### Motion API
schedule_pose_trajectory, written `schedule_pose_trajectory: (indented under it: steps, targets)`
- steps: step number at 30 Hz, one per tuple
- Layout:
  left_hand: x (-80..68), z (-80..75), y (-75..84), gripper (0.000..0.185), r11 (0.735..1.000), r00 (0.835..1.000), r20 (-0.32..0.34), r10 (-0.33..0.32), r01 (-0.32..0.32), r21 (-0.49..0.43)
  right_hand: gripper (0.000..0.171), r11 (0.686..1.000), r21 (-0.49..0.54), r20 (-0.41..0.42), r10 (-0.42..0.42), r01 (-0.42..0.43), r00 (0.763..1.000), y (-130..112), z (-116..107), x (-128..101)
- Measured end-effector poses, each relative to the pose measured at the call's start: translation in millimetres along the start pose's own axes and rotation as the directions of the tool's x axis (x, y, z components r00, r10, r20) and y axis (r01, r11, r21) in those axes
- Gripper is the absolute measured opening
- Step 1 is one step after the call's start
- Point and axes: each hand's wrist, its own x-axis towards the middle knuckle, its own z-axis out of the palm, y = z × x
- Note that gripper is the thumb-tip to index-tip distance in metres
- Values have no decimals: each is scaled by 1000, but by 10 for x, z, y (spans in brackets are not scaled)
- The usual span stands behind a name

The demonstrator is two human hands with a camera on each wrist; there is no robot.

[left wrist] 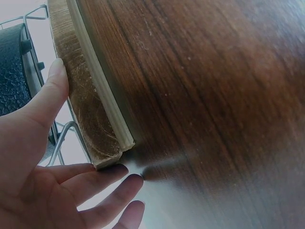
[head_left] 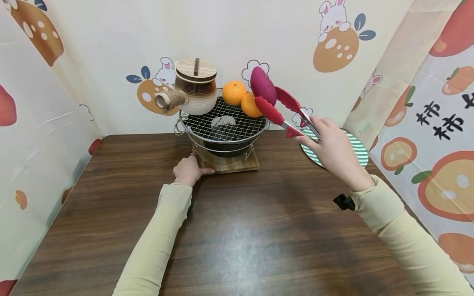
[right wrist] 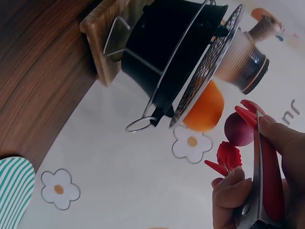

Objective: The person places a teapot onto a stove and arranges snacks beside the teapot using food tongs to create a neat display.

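Observation:
My right hand (head_left: pixel 335 150) grips red-tipped metal tongs (head_left: pixel 286 113), squeezed on a purple sweet potato (head_left: pixel 263 85) held in the air above the right edge of a round wire grill (head_left: pixel 222 121). The wrist view shows the tongs (right wrist: pixel 267 181) in my fingers and the sweet potato (right wrist: pixel 238 129) beyond. On the grill stand a brown clay pot with a wooden lid (head_left: pixel 194 88) and two oranges (head_left: pixel 234 92). My left hand (head_left: pixel 189 169) rests against the front left corner of the wooden board (head_left: pixel 229 163) under the stove, thumb on its top (left wrist: pixel 55 90) and fingers by the corner (left wrist: pixel 102 171).
A green-striped round plate (head_left: pixel 358 149) lies on the dark wooden table (head_left: pixel 237 230) to the right, partly behind my right hand. Printed cloth walls close in the table at the back and both sides. The black stove bowl (right wrist: pixel 167 43) hangs in a wire stand.

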Motion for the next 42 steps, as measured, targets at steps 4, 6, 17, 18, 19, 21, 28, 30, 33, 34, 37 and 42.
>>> schedule_pose_trajectory:
  steps: [4, 6, 17, 18, 19, 21, 28, 30, 33, 34, 37, 42]
  targets:
    - [4, 0, 1, 80, 1000, 1000, -1, 2, -2, 2, 75, 1000, -7, 16, -27, 27, 1000, -71, 16, -6]
    - [7, 3, -2, 81, 1000, 1000, -2, 3, -3, 2, 75, 999, -10, 22, -39, 39, 999, -103, 27, -8]
    - [0, -7, 10, 81, 1000, 1000, -5, 8, -8, 3, 69, 995, -29, 56, -98, 100, 994, -243, 125, -15]
    - [0, -7, 11, 81, 1000, 1000, -5, 7, -7, 3, 69, 993, -38, 56, -107, 109, 993, -251, 136, -14]
    - [-1, -8, 12, 81, 1000, 1000, -5, 7, -7, 3, 70, 992, -48, 56, -115, 117, 992, -258, 148, -12]
    - [-5, -12, 13, 82, 1000, 1000, -4, 6, -6, 5, 69, 990, -58, 63, -123, 127, 990, -269, 167, -13]
    - [1, -19, 9, 83, 1000, 1000, -1, 2, -2, 7, 65, 986, -64, 95, -145, 152, 985, -293, 218, -26]
    - [3, -22, 10, 83, 1000, 1000, 2, 1, -1, 4, 66, 986, -64, 101, -150, 157, 984, -295, 230, -25]
    - [6, -22, 12, 84, 1000, 1000, 8, -1, 1, -1, 65, 984, -74, 112, -155, 164, 982, -302, 242, -21]
    - [5, -24, 13, 84, 1000, 1000, 9, -2, 2, -3, 65, 983, -78, 118, -155, 165, 981, -306, 246, -18]
    - [4, -22, 12, 84, 1000, 1000, 11, -1, 1, -6, 65, 982, -90, 134, -153, 166, 979, -317, 257, -16]
    - [2, -15, 9, 83, 1000, 1000, 10, 1, -1, -6, 67, 980, -95, 145, -158, 172, 977, -322, 283, -7]
